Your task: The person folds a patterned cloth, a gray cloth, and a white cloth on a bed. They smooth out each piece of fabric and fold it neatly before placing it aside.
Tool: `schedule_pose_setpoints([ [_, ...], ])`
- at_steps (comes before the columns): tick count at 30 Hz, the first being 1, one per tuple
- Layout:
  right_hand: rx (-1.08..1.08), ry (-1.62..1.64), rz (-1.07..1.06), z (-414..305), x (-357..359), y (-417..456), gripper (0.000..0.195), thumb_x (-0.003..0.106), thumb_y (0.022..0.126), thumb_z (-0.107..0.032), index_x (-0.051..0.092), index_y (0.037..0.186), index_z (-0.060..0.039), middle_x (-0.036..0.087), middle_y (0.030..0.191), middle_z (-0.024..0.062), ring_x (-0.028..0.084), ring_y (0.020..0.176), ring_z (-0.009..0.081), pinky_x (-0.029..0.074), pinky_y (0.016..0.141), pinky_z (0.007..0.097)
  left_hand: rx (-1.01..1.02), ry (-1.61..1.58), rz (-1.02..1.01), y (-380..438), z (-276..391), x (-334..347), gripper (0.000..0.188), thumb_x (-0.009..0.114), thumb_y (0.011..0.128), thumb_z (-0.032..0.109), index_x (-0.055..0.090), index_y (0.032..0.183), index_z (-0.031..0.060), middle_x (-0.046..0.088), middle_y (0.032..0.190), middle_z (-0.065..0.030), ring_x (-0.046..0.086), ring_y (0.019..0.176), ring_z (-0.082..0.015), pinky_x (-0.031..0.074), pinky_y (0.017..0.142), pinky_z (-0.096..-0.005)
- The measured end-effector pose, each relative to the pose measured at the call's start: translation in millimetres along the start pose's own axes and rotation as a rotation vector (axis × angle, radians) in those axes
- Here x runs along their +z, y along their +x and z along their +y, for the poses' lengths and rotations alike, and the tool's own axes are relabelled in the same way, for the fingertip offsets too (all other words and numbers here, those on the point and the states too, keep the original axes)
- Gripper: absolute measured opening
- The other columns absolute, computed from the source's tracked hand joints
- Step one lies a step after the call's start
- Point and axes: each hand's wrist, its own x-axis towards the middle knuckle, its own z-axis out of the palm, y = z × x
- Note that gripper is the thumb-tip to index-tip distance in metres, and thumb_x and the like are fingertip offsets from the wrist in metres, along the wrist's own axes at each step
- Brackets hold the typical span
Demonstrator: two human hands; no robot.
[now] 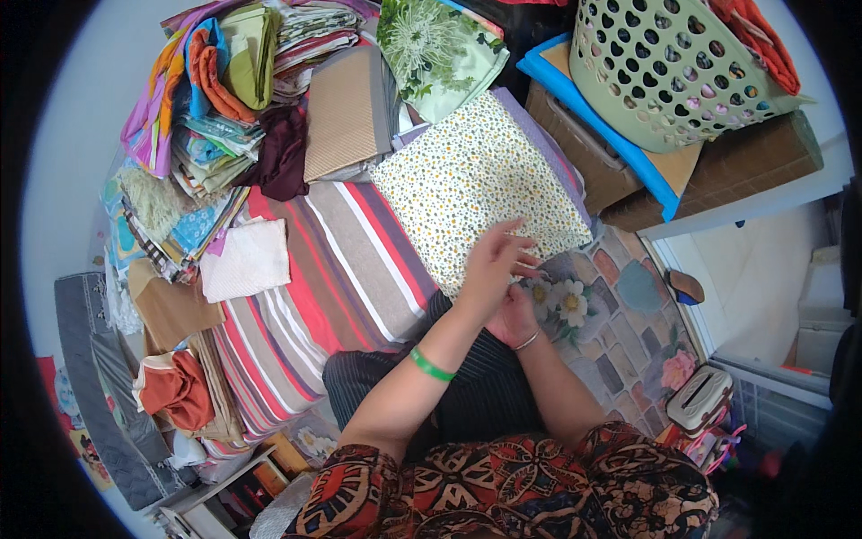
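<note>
My left hand [497, 257], on the arm with the green wristband, reaches over the near edge of a folded cloth [478, 182] with small yellow and dark flowers on white. Its fingers are spread and slightly blurred, holding nothing that shows. Just below it is my right hand [513, 316], with a thin bracelet at the wrist; its fingers are partly hidden, and whether it holds anything cannot be seen. Beneath the flowered cloth lies purple fabric [539, 135]. To the left a small folded white cloth [246, 260] rests on the striped bed cover [350, 256].
Stacks of folded fabric [246, 60] stand at the back left, beside a tan woven piece [342, 108]. A green plastic basket [667, 67] sits on boxes at the back right. A dark red cloth [178, 391] lies at the left; a small case [700, 399] is at the right.
</note>
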Motion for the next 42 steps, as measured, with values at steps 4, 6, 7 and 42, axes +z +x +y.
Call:
schedule_pose_setpoints([
  [4, -0.191, -0.235, -0.107, 9.4, -34.4, 0.6, 0.043, 0.049, 0.09, -0.026, 0.048, 0.127, -0.0049, 0.055, 0.127, 0.0068, 0.051, 0.117, 0.021, 0.039, 0.101, 0.0393, 0.37, 0.693, 0.779, -10.7, -5.9, -63.4, 0.059, 0.068, 0.081, 0.008, 0.037, 0.13, -0.0016, 0.045, 0.11, -0.0121, 0.051, 0.097, -0.0227, 0.047, 0.085, -0.0319],
  [6, -0.16, -0.094, -0.002, 12.7, -24.2, -1.3, 0.042, 0.051, 0.09, -0.023, 0.048, 0.127, -0.0042, 0.056, 0.125, 0.0069, 0.052, 0.116, 0.0209, 0.039, 0.101, 0.039, 0.219, 0.407, 0.823, -2.3, -17.4, -95.9, 0.069, 0.072, 0.077, 0.005, 0.03, 0.131, -0.0049, 0.047, 0.113, -0.0139, 0.052, 0.102, -0.0252, 0.046, 0.089, -0.0355],
  [7, -0.119, 0.015, 0.1, 10.0, 0.6, -5.4, 0.041, 0.052, 0.09, -0.021, 0.048, 0.127, -0.0039, 0.056, 0.124, 0.0068, 0.052, 0.115, 0.0208, 0.04, 0.1, 0.0389, 0.153, 0.225, 0.677, 0.1, -24.1, -99.7, 0.068, 0.073, 0.077, 0.005, 0.032, 0.13, -0.0048, 0.049, 0.114, -0.0147, 0.053, 0.103, -0.0258, 0.046, 0.09, -0.0361],
  [42, 0.19, -0.496, 0.224, 48.6, 60.7, -141.7, 0.049, 0.067, 0.084, -0.011, 0.046, 0.127, -0.0025, 0.056, 0.119, 0.0087, 0.054, 0.108, 0.0196, 0.044, 0.092, 0.0353, -0.028, -0.647, 0.493, -241.9, -47.0, -141.4, 0.05, 0.043, 0.097, 0.03, 0.038, 0.136, -0.0001, 0.046, 0.137, -0.0156, 0.047, 0.123, -0.0289, 0.036, 0.106, -0.0429],
])
